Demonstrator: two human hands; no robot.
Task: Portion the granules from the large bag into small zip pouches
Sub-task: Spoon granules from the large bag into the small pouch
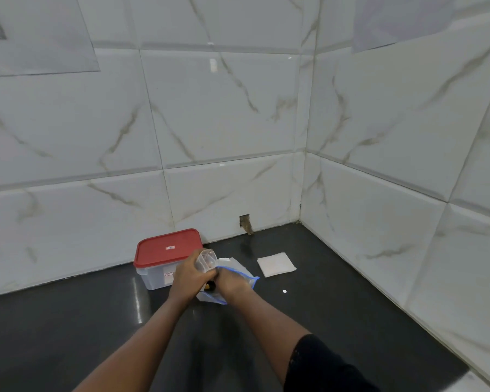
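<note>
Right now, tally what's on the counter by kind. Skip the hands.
red-lidded container: 1
clear cup, gripped by the left hand: 1
large bag with blue edge: 1
stack of small pouches: 1 (number in the stack can't be told)
small white disc: 1
Total: 5

both bare forearms reach forward and converge, the hands meeting side by side. the left hand (pixel 188 274) is curled round a clear cup (pixel 207 260) held on a tilt. the right hand (pixel 234 281) lies back-up against it, fingers tucked under out of sight, a dark sleeve (pixel 323 369) on that upper arm.
</note>
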